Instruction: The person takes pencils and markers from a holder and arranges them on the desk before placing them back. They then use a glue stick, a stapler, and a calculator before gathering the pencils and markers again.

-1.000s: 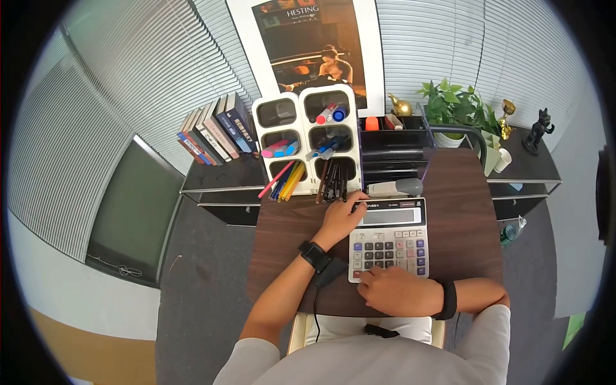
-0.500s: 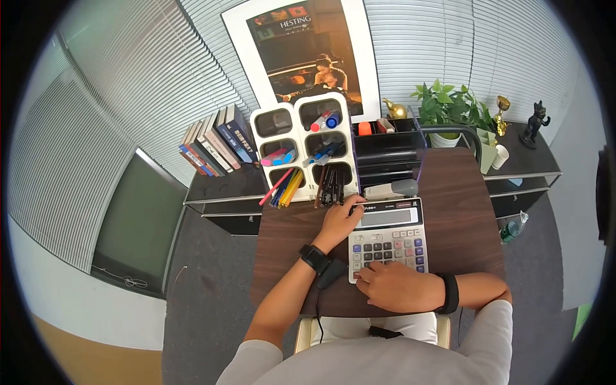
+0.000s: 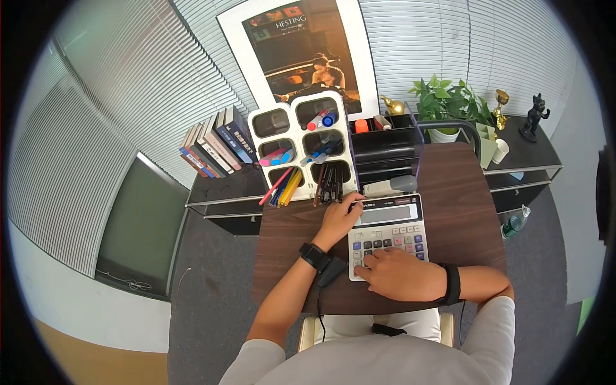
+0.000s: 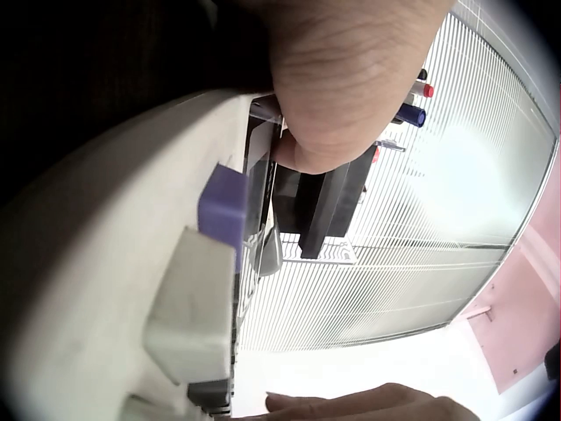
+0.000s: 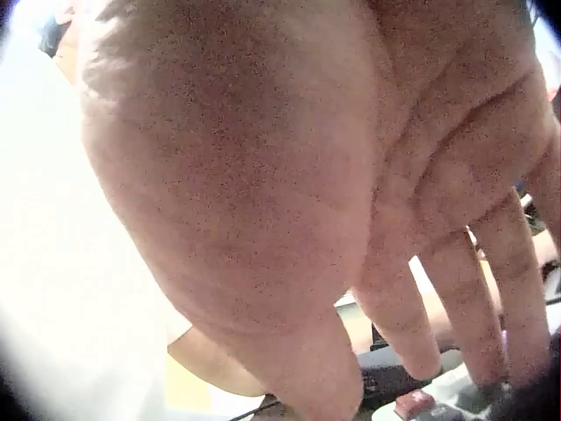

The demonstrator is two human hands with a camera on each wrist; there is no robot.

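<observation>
A light-coloured desktop calculator (image 3: 356, 260) with a grey display (image 3: 385, 215) lies on the dark wooden desk. My left hand (image 3: 338, 221) holds its upper left corner, the thumb at the display's side and fingers over the top edge. From the left wrist view, the thumb (image 4: 337, 88) shows close beside the calculator's keys (image 4: 193, 294). Over the lower keys lies my right hand (image 3: 407, 276), palm down, with fingertips at the keypad. In the right wrist view its fingers (image 5: 399, 329) reach down loosely towards a red key (image 5: 414, 403).
Behind the left hand stands a white organiser (image 3: 301, 138) of pens and pencils. A grey-white stapler-like object (image 3: 391, 186) lies just past the calculator, before a black tray rack (image 3: 385, 151). Books (image 3: 218, 141), a potted plant (image 3: 446, 106) and a paper cup (image 3: 500, 151) stand farther back.
My right hand has shifted slightly up over the keypad, its fingers moving among the lower keys. The left hand stays at the calculator's corner. The head view has tilted a little.
</observation>
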